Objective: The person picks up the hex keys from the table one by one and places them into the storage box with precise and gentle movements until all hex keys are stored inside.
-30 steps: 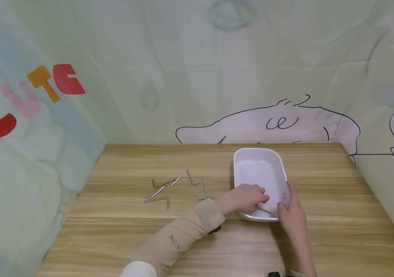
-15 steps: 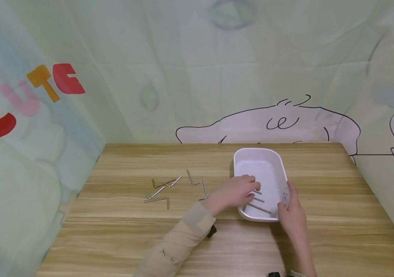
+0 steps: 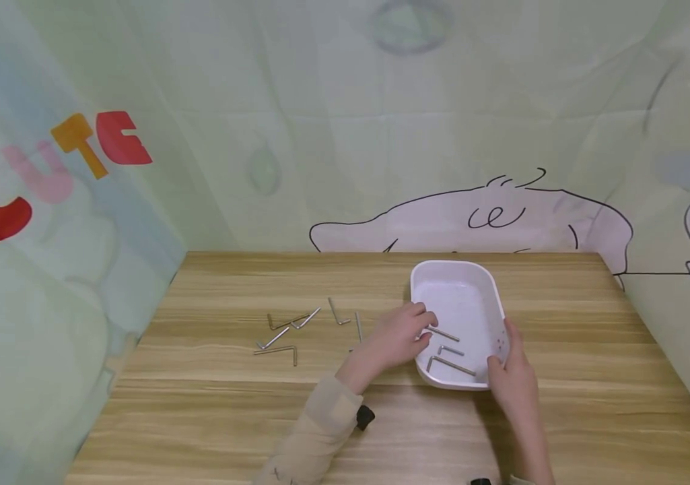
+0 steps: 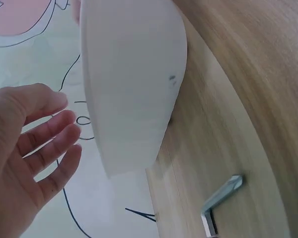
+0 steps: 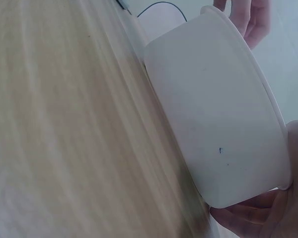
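A white tray (image 3: 462,306) stands on the wooden table, with three L-shaped hex keys in its near part, one of them a long hex key (image 3: 452,366). My right hand (image 3: 514,377) grips the tray's near right side, thumb over the rim and fingers along the outer wall. Over the left rim is my left hand (image 3: 398,337), its fingers loosely bent; the left wrist view shows nothing in this hand (image 4: 35,144). The nearest hex key (image 3: 443,333) lies just beyond its fingertips, one end hidden by them.
Left of the tray, several more hex keys lie on the table (image 3: 211,417), among them a bent one (image 3: 276,349) and one (image 3: 337,313) nearer the tray. Another hex key (image 3: 359,327) is partly covered by my left hand. A printed cloth (image 3: 229,135) hangs behind the table.
My left hand has drawn back left from inside the tray to its left rim, uncovering three hex keys there. My right hand stays on the tray, which has not moved.
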The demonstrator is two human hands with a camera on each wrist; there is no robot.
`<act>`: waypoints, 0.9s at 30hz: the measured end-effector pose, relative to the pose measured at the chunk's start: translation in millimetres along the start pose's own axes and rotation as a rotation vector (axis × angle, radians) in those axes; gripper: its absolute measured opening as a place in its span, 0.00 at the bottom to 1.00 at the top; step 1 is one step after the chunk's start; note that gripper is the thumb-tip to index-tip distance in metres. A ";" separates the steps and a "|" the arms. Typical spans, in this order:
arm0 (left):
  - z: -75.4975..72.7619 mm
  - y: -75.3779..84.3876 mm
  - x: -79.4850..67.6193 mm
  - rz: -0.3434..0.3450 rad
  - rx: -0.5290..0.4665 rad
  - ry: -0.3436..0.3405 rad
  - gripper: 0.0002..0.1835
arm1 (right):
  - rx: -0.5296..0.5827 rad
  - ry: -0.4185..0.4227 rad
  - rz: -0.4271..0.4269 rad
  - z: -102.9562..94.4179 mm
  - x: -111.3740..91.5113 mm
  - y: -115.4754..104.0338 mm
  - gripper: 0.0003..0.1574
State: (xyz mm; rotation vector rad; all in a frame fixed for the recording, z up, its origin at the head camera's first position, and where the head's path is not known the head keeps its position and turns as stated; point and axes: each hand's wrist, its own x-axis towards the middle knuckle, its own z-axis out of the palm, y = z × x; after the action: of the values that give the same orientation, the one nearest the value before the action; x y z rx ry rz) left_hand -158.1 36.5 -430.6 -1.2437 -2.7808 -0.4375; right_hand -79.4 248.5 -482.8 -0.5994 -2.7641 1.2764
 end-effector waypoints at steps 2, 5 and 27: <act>0.1 -1.3 -4.9 -0.039 -0.016 0.037 0.09 | 0.000 -0.002 0.002 0.1 -0.4 -0.3 0.45; 0.7 -4.3 -13.6 -0.115 -0.048 0.084 0.10 | -0.001 -0.005 0.003 0.4 -0.4 -0.9 0.45; 27.7 -15.4 -66.6 -0.585 -0.204 0.265 0.10 | 0.012 0.008 0.011 2.3 -0.1 -0.2 0.45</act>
State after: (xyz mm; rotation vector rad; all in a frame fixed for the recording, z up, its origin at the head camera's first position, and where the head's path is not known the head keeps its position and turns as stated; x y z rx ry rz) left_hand -123.2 -13.4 -472.2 -0.3219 -2.8637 -0.8632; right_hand -79.8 246.7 -484.1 -0.6187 -2.7487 1.2892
